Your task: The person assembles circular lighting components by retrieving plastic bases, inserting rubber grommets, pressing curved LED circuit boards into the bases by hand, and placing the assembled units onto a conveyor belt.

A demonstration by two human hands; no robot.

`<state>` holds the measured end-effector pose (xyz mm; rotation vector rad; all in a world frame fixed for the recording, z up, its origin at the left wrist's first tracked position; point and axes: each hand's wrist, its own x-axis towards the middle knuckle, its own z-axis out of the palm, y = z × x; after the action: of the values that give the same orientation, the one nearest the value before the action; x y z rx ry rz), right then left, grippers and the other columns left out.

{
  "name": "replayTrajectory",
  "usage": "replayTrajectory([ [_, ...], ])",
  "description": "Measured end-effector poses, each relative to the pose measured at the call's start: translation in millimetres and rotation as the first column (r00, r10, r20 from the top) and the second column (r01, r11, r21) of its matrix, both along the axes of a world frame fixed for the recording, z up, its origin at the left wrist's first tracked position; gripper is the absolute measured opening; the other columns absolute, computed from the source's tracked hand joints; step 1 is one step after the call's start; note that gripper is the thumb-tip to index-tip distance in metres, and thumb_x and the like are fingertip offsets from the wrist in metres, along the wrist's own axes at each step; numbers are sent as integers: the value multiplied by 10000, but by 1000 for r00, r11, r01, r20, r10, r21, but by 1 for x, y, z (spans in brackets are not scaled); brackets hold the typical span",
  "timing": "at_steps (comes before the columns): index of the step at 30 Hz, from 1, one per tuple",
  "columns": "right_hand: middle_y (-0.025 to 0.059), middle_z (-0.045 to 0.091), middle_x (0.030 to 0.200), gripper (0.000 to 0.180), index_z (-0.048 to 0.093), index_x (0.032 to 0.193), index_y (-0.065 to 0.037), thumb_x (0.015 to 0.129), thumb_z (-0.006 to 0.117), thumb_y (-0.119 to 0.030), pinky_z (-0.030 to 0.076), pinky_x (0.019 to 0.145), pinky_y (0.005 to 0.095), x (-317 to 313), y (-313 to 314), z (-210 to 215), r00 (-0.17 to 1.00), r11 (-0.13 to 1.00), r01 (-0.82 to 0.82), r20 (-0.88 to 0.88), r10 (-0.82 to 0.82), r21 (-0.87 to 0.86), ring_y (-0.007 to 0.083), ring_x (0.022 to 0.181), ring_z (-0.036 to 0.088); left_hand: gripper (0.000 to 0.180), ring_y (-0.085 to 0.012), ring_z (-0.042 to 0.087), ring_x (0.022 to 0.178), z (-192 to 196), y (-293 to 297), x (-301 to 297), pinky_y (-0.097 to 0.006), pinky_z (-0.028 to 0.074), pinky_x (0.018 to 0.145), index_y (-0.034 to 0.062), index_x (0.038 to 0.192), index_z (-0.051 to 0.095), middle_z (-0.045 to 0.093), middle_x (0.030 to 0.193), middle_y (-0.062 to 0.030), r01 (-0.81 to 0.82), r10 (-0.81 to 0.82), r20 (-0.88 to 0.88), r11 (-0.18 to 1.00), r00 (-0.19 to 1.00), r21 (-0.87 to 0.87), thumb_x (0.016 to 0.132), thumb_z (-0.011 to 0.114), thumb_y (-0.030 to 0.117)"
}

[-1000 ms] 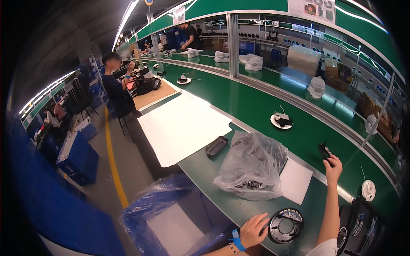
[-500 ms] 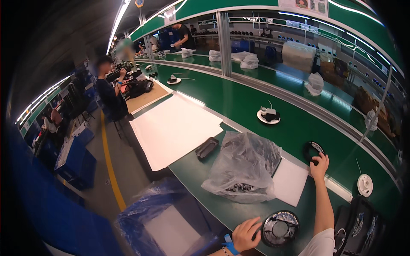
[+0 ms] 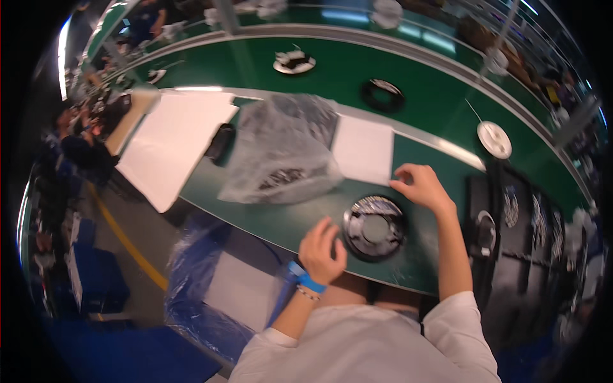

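Note:
A round black housing [image 3: 378,249] with a pale central opening and small shiny parts along its far rim lies on the green workbench [image 3: 294,225]. My left hand [image 3: 321,252], with a blue band at the wrist, hovers just left of the housing, its fingers curved and apart, nothing in them. Beyond the housing's right side my right hand [image 3: 423,187] is raised over the bench with thumb and fingers parted and empty. A second black ring-shaped part [image 3: 368,96] rests on the green conveyor belt [image 3: 434,108], out of both hands' reach at this moment.
A clear plastic bag [image 3: 281,137] of dark parts and a white foam sheet [image 3: 364,148] lie behind the housing. Black stacked trays [image 3: 511,223] stand right. White round units [image 3: 493,140] sit on the belt. A plastic-lined blue bin [image 3: 191,284] is at lower left.
My right hand has let go of the black ring on the belt and drawn back toward the bench. The left hand stays beside the housing. My view has swung right and down.

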<state>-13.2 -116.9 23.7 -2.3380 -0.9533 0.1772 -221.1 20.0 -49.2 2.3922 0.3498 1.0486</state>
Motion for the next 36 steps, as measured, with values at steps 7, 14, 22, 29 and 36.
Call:
replayTrajectory([
  [7,109,596,606,412,625,737,20,636,730,-366,459,542,271,-49,-37,-11,949,972,157,-245,-198,-177,157,565,575,279,-275,551,903,-14,-2,4,-357,423,734,47,945,579,550,1079,-103,27,-26,27,1000,999,-16,669,560,84],
  [14,135,602,617,312,599,719,2,658,715,-281,469,544,285,-58,-42,-48,993,994,96,-73,-92,46,209,551,599,267,-298,543,933,-13,-5,-6,-371,410,770,34,965,567,556,1072,-116,-12,13,-34,999,999,42,705,529,84],
  [22,93,583,531,147,565,673,57,730,623,-65,464,414,253,-26,-32,-22,878,996,-73,-470,89,52,142,441,583,248,-328,535,941,-17,-2,-3,-391,404,797,-18,945,559,554,1050,-151,10,-10,1,999,1000,39,720,488,58],
  [29,111,590,558,145,564,695,63,730,626,-63,476,421,255,2,-25,16,927,986,-39,-362,97,165,150,456,589,242,-330,532,943,-18,-4,-4,-389,403,806,-26,941,557,553,1052,-153,34,-34,-15,999,999,33,729,475,59],
  [36,110,620,629,139,601,709,39,724,652,-90,515,463,252,51,-33,90,937,986,-45,-335,97,160,144,525,617,236,-330,531,939,-17,-4,-3,-386,401,809,-29,937,557,552,1056,-155,16,-14,-32,999,999,49,726,487,51],
])
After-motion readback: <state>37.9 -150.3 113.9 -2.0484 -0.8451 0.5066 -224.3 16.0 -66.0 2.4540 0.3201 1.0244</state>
